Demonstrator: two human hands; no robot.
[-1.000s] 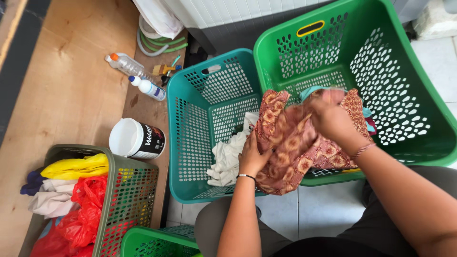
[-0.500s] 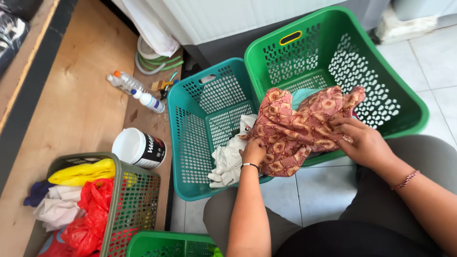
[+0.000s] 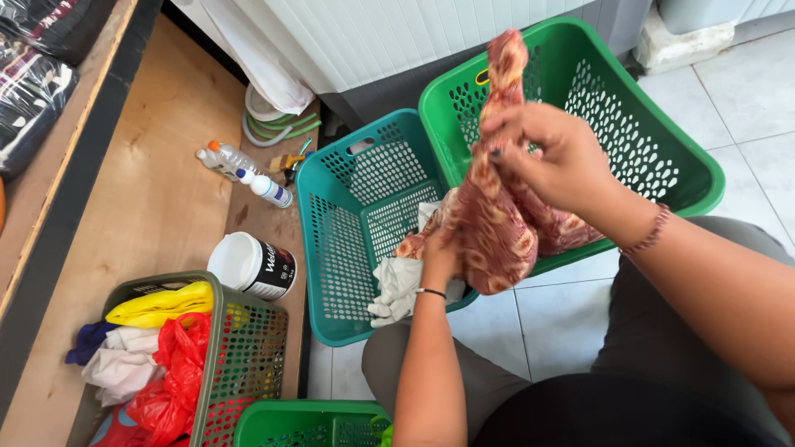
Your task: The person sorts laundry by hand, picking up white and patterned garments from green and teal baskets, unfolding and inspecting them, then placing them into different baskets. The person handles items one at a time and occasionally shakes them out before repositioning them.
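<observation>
I hold a red patterned cloth (image 3: 497,223) up in front of me, over the gap between a teal basket (image 3: 331,223) and a green basket (image 3: 662,141). My right hand (image 3: 551,157) pinches the cloth high up, so that one end stands above my fingers. My left hand (image 3: 439,257) grips its lower part, near the teal basket's front edge. A white cloth (image 3: 402,285) lies inside the teal basket, just left of my left hand.
An olive basket (image 3: 248,348) of mixed clothes stands at the lower left on a wooden platform (image 3: 157,199). A white and black tub (image 3: 252,265) and plastic bottles (image 3: 248,174) lie beside it. Another green basket (image 3: 306,422) sits by my knee. Tiled floor (image 3: 745,83) lies to the right.
My right hand has lifted the cloth's upper end from low over the green basket to well above it, so the cloth now hangs long. My left hand has stayed low on it.
</observation>
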